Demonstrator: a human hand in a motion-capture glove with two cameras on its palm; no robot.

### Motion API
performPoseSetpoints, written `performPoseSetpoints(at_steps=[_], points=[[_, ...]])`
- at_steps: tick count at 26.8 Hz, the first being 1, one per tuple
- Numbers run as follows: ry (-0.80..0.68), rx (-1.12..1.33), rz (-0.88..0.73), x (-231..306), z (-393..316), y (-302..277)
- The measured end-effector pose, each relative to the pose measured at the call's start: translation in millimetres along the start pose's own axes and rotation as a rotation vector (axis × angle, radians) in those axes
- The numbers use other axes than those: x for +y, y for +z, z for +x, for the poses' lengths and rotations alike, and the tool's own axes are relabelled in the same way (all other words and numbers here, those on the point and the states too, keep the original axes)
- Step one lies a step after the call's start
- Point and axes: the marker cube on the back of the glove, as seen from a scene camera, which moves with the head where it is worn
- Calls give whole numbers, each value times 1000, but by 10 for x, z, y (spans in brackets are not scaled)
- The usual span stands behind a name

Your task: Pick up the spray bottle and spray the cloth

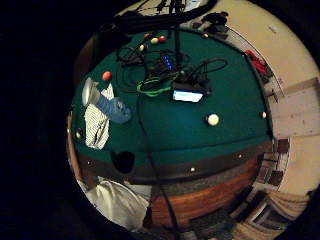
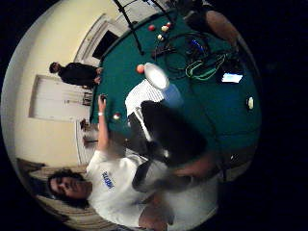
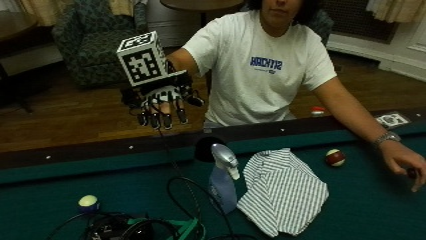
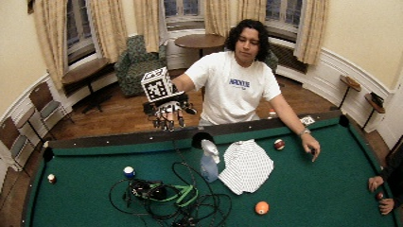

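A green pool table (image 3: 80,175) fills the foreground of the outside view, with a wooden floor behind the seated person. The gloved right hand (image 3: 163,102) hangs in the air above the near rail, fingers pointing down, spread and nearly straight, holding nothing. Below it and a little further onto the felt stands the spray bottle (image 3: 223,180), upright, with the striped cloth (image 3: 285,190) lying flat just beside it, on the side away from the hand. The bare left hand (image 3: 405,162) rests on the felt well apart from both.

The wider outside view shows the same: hand high over the rail, bottle and cloth beneath and beyond it, cables (image 4: 170,198) further off.

From the little-finger palm view, the bottle (image 1: 107,104) and cloth (image 1: 97,125) sit well below the palm; the thumb-side view shows the bottle's head (image 2: 158,77) under it.

Judging by this, nothing is done yet: reaching, grasping, lifting and spraying all remain.
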Motion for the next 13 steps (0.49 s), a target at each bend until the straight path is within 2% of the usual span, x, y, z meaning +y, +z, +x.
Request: performPoseSetpoints(at_steps=[13], points=[[-2,2,-3,14,3,38]])
